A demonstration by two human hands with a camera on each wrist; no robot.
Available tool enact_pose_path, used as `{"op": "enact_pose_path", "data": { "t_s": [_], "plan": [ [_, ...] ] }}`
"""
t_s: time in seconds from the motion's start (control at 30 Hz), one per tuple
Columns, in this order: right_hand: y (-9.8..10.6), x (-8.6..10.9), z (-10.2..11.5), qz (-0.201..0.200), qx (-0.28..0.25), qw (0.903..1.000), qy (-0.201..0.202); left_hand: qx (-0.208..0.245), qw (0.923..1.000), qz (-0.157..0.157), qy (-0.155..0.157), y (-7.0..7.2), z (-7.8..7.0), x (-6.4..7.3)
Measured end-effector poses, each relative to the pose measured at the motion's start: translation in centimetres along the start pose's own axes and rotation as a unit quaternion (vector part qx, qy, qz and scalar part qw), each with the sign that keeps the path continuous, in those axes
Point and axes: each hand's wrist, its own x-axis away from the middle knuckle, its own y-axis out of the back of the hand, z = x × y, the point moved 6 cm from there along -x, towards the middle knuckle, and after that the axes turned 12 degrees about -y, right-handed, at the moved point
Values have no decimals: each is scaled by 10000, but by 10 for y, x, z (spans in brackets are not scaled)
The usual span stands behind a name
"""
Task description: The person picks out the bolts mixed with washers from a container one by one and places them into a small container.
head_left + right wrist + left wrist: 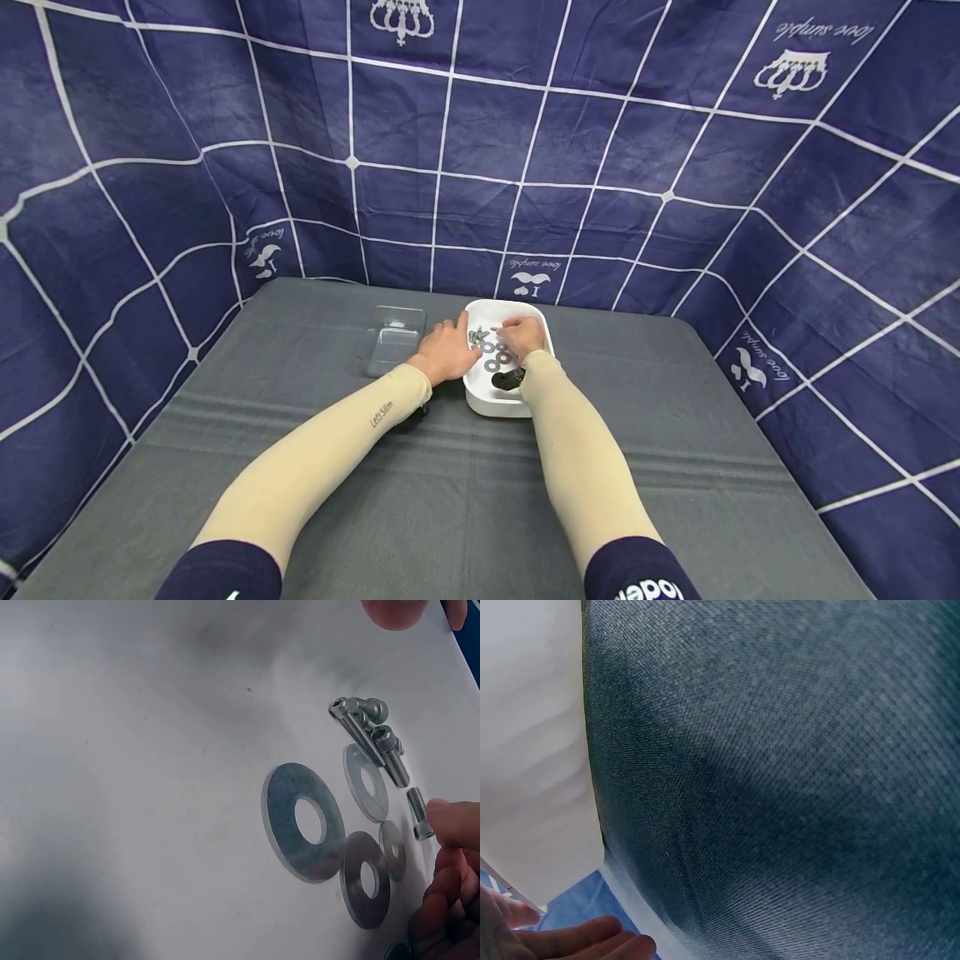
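A white tray (501, 407) with raised walls holds several grey washers (304, 821) and a small pile of silver socket head bolts (364, 731). My left hand (447, 348) grips the tray's left rim, thumb over the inside and the other fingers outside the wall. Inside the tray, my right hand (525, 335) pinches a short bolt (421, 814) between thumb and finger, just beside the washers. A black object (507, 380) lies near the tray's front, partly behind the right wrist; its kind is unclear.
A clear plastic box (397, 340) with compartments stands left of the tray. Both rest on a grey cloth-covered table (465, 500). Dark blue curtain (480, 208) with white lines hangs behind and along the sides.
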Motion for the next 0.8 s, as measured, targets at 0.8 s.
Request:
{"op": "enact_pose_path", "data": {
  "t_s": [0.8],
  "plan": [
    [-3, -11, -3, -275, 678, 9972, -154, -59, 9999, 31, 79, 0, -4, 0]
  ]
}}
